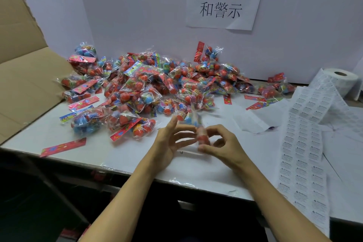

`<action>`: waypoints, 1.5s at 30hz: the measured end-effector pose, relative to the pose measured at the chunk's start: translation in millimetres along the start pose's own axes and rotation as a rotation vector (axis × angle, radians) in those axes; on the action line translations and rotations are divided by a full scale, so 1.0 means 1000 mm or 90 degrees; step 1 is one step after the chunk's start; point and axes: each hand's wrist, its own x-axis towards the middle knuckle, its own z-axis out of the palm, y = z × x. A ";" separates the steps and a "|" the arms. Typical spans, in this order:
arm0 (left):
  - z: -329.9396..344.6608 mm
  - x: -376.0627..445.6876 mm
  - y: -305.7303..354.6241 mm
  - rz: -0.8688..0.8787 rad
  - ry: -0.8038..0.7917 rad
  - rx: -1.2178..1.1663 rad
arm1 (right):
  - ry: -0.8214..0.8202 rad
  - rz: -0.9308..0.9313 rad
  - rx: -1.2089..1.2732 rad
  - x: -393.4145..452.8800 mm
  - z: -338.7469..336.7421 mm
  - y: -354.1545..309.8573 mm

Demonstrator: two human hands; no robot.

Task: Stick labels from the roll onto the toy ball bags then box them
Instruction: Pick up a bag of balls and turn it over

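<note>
Desk (59, 133): white, partition behind.
Held toy ball bag (193, 124): blurred, long axis 12-to-6, between hands.
Right hand (222, 143): pinches its lower end.
Left hand (172, 141): fingers spread, alongside.
Label strip (306, 143): 3 o'clock, right hand nearer.

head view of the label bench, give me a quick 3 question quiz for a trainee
1. True or false: the white roll of printed labels stands at the person's right, its strip running toward the near table edge.
2. Which hand pinches the blurred clear plastic bag of red and blue toy balls? A) left hand B) right hand C) neither
3. Fill in: the open brown cardboard box lies on the ___ side of the heap of toy ball bags.

Key: 1 true; 2 B, with the left hand's fingers spread beside it; 3 left.
</note>
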 end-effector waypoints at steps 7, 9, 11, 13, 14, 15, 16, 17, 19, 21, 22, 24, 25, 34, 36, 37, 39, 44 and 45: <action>-0.002 0.007 -0.011 0.084 0.108 0.097 | 0.066 0.080 0.230 0.004 -0.005 0.002; -0.004 0.009 -0.013 0.080 0.123 0.126 | 0.044 0.109 0.250 0.004 -0.007 0.001; -0.005 0.010 -0.014 0.053 0.111 0.131 | 0.003 0.105 0.217 0.003 -0.005 0.000; -0.005 0.009 -0.014 0.033 0.102 0.145 | -0.014 0.093 0.197 0.002 -0.002 -0.002; -0.005 0.008 -0.014 0.032 0.101 0.157 | -0.007 0.091 0.190 0.001 -0.002 -0.003; -0.005 0.007 -0.014 0.034 0.099 0.165 | 0.010 0.093 0.182 0.002 -0.001 -0.004; -0.005 0.007 -0.014 0.037 0.097 0.166 | 0.035 0.099 0.173 0.002 -0.001 -0.006; -0.005 0.006 -0.013 0.039 0.095 0.165 | 0.062 0.104 0.166 0.003 -0.001 -0.006; -0.004 0.005 -0.012 0.045 0.089 0.165 | 0.089 0.110 0.157 0.004 -0.001 -0.005; -0.003 0.004 -0.011 0.049 0.086 0.164 | 0.087 0.110 0.152 0.003 -0.001 -0.004; -0.003 0.004 -0.011 0.050 0.086 0.163 | 0.085 0.111 0.152 0.003 0.000 -0.003; -0.003 0.004 -0.012 0.051 0.089 0.157 | 0.084 0.116 0.157 0.003 -0.001 -0.004; -0.003 0.004 -0.012 0.052 0.090 0.154 | 0.084 0.118 0.161 0.003 -0.001 -0.004; -0.007 0.006 -0.015 0.097 0.097 0.194 | 0.120 0.118 0.162 0.004 0.000 -0.003; -0.006 0.004 -0.015 0.125 0.109 0.207 | 0.165 0.136 0.213 0.004 -0.001 -0.003; -0.006 0.003 -0.015 0.127 0.102 0.204 | 0.193 0.148 0.246 0.005 -0.002 -0.003; -0.005 0.003 -0.015 0.115 0.064 0.203 | 0.227 0.156 0.293 0.006 -0.005 -0.003; -0.004 0.001 -0.012 0.097 -0.001 0.236 | 0.116 0.106 0.244 0.002 -0.005 -0.006; -0.004 0.000 -0.011 0.096 -0.007 0.235 | 0.092 0.090 0.214 0.001 -0.005 -0.006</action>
